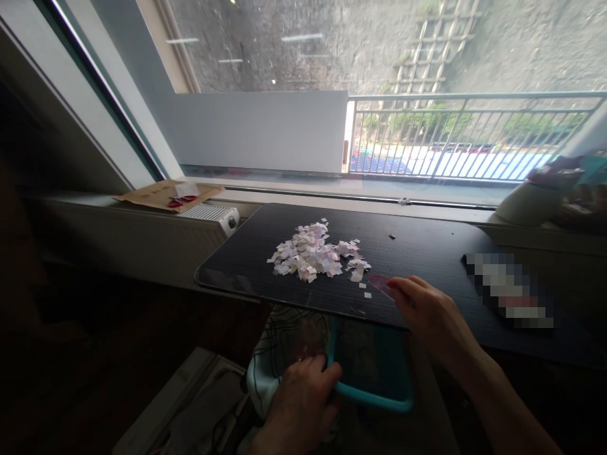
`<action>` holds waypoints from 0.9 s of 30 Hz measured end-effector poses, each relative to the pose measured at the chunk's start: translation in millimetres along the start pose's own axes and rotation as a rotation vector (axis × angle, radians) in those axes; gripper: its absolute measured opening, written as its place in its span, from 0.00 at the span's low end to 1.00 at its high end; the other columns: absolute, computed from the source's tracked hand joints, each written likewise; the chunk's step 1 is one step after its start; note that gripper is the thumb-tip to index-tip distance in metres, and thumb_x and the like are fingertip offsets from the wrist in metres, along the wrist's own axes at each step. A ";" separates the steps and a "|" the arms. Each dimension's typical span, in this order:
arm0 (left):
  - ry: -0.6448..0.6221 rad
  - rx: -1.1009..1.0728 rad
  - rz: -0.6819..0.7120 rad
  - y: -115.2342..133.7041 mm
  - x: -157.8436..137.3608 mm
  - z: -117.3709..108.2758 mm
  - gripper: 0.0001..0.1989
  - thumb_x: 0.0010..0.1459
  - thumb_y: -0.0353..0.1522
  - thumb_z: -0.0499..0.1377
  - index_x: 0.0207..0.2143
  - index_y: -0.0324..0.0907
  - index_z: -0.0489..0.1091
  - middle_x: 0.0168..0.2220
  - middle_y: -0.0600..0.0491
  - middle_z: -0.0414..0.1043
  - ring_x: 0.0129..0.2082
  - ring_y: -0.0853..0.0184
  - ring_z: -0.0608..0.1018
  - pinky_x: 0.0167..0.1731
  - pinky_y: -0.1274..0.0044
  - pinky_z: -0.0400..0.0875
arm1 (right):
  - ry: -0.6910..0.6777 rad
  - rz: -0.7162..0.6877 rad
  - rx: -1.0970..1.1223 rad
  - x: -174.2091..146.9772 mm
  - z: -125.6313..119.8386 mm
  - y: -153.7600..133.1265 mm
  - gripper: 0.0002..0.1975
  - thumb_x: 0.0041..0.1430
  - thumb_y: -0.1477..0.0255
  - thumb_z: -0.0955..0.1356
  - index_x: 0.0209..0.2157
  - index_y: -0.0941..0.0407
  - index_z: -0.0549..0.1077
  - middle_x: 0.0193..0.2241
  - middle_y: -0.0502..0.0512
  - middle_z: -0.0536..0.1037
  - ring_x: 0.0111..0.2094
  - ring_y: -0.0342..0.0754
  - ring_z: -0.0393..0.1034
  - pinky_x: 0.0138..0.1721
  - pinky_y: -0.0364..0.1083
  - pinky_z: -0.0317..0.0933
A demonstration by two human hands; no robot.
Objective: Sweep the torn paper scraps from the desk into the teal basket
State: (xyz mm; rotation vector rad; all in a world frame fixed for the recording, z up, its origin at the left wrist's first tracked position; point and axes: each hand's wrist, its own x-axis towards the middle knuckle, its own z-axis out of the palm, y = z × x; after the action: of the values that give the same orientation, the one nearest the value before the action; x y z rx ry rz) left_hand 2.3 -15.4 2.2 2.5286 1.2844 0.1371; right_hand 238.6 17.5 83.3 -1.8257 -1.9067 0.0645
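A loose pile of small white and pinkish paper squares lies on the black tabletop. My right hand pinches a thin, see-through pink plastic piece close to the pile's right end, low over the tabletop. Two stray squares lie just left of that piece. Below the table's front edge, my left hand grips the left side of a container with a turquoise rim. The container sits partly under the table edge, and its inside is too dim to make out.
Red-handled scissors rest on a brown paper envelope on the sill at left, beside a white radiator. At the tabletop's right lies a blurred-out dark object. A window with a railing outside stands behind.
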 end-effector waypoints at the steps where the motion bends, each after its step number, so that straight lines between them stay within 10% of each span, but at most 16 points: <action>1: -0.003 0.003 -0.003 0.3 0.3 -0.7 0.08 0.52 0.29 0.57 0.35 0.47 0.64 0.34 0.56 0.66 0.34 0.63 0.69 0.32 0.74 0.59 | -0.008 -0.021 -0.009 4.5 1.4 4.6 0.14 0.63 0.67 0.58 0.41 0.54 0.73 0.33 0.54 0.74 0.31 0.45 0.68 0.31 0.43 0.59; 27: 0.013 -0.020 0.047 -6.4 7.1 -14.6 0.04 0.55 0.28 0.57 0.34 0.46 0.66 0.31 0.56 0.66 0.32 0.65 0.70 0.29 0.76 0.58 | -0.075 -0.221 0.145 -39.9 -14.9 28.2 0.13 0.64 0.70 0.58 0.42 0.53 0.73 0.37 0.56 0.74 0.36 0.47 0.68 0.35 0.45 0.62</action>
State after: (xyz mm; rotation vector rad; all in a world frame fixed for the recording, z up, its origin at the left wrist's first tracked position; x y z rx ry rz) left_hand -1.6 -2.9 13.7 2.5463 1.2235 0.1763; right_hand 269.6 -22.0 73.5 -1.5292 -2.0861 0.1929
